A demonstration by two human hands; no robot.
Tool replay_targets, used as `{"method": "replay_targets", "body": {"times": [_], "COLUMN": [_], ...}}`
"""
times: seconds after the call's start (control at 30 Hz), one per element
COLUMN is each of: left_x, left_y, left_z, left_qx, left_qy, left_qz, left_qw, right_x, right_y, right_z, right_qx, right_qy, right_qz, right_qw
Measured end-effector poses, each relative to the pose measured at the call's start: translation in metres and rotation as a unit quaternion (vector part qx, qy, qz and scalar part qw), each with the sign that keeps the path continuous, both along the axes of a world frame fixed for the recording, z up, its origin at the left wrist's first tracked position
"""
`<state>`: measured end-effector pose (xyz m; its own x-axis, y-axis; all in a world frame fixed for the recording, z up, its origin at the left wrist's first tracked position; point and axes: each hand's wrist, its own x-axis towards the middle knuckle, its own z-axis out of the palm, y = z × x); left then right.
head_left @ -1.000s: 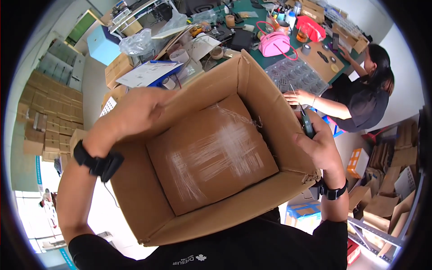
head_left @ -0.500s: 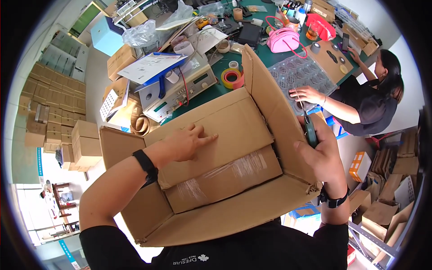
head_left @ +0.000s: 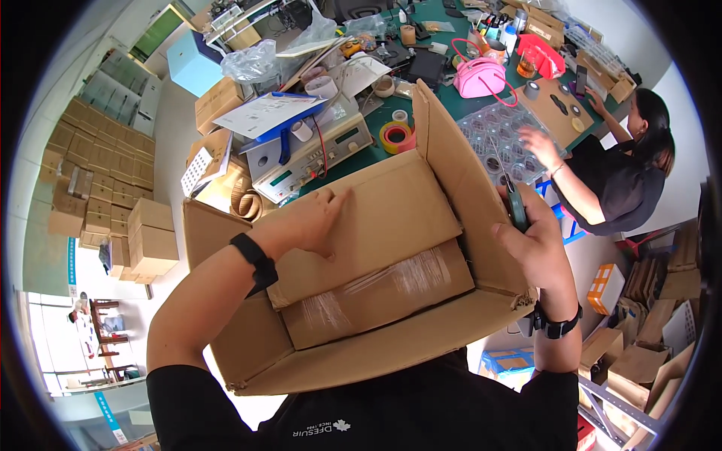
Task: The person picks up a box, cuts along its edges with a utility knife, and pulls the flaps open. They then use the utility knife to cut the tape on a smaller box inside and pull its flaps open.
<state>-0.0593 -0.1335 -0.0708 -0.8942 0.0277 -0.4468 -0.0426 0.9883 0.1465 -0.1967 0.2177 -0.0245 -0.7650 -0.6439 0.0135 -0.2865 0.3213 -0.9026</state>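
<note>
An open cardboard box (head_left: pixel 391 323) tilts up in front of me, its outer flaps spread. Inside lies a broad cardboard flap (head_left: pixel 391 203), with clear tape across the brown panel (head_left: pixel 376 293) below it. My left hand (head_left: pixel 308 223) rests on the broad flap, thumb and index finger apart, holding nothing. Its other fingers are partly hidden. At the box's right wall, my right hand (head_left: pixel 538 240) is closed round a utility knife (head_left: pixel 516 209) with a dark green handle. The thin blade points up and away, beyond the wall's outer edge.
A green table (head_left: pixel 368 155) carries an instrument (head_left: pixel 312 161), tape rolls (head_left: pixel 395 135), a pink bag (head_left: pixel 480 77) and a clear plastic tray (head_left: pixel 496 135). A co-worker (head_left: pixel 617 173) sits at the right. Stacked cartons (head_left: pixel 150 237) stand left; more boxes (head_left: pixel 639 368) fill a rack at lower right.
My left hand has shifted slightly up the flap, its index finger now angled upward. The box looks tilted a little differently. The co-worker's nearer hand has lifted off the plastic tray, moving right.
</note>
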Motion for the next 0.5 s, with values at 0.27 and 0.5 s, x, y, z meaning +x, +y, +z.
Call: {"method": "replay_targets", "body": {"times": [0.27, 0.5], "left_x": [0.003, 0.016], "left_y": [0.005, -0.001], "left_z": [0.129, 0.227], "left_qx": [-0.018, -0.290], "left_qy": [0.148, 0.341], "left_qz": [0.000, 0.036], "left_qw": [0.989, 0.893], "right_x": [-0.004, 0.003], "right_y": [0.000, -0.008], "right_z": [-0.011, -0.002], "right_qx": [-0.033, -0.088], "right_qy": [-0.038, -0.086], "right_qz": [0.001, -0.016], "right_qw": [0.999, 0.992]}}
